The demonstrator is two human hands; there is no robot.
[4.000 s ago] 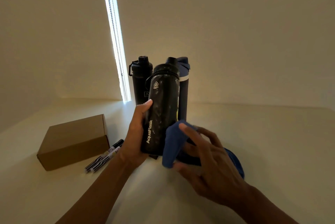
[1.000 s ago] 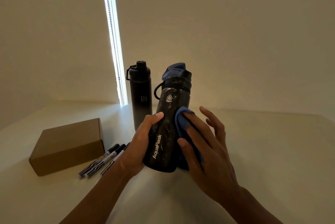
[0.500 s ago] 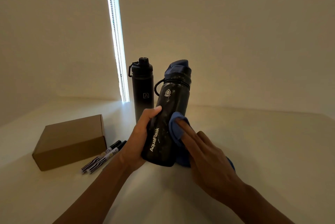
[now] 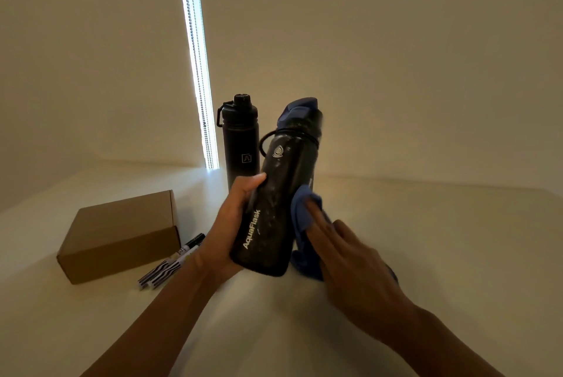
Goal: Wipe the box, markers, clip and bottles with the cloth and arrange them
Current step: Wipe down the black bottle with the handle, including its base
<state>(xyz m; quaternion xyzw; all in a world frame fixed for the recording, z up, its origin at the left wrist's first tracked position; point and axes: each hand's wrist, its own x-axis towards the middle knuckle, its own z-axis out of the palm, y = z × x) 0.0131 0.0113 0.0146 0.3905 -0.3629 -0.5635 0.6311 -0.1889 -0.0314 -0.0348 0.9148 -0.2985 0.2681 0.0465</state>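
Since 1 s ago: right hand has slid lower along the held bottle, its fingers now drawn together rather than fanned; bottle tilt is about the same.

Left to right:
- Closed brown cardboard box [image 4: 122,239] flat on the pale table [image 4: 426,239], far left.
- Black-and-white markers [image 4: 170,264] lying side by side, just beside the box's right end, caps pointing away. Count unclear.
- Left hand [image 4: 231,224] wrapped round the lower body of the black metal "AquaFlask" bottle [image 4: 280,193], thumb across the front. The bottle is lifted off the table, top leaning right.
- Small matte-black bottle with loop cap [image 4: 240,148] upright behind, near the bright window strip [image 4: 195,56].
- Blue lid of a third bottle [image 4: 301,105] shows behind the held bottle's cap; its body is mostly hidden.
- Blue cloth [image 4: 300,215] against the held bottle's right side, the rest trailing down.
- Right hand [image 4: 350,260], fingers straight and close together, presses the cloth onto the bottle. Thumb not visible.
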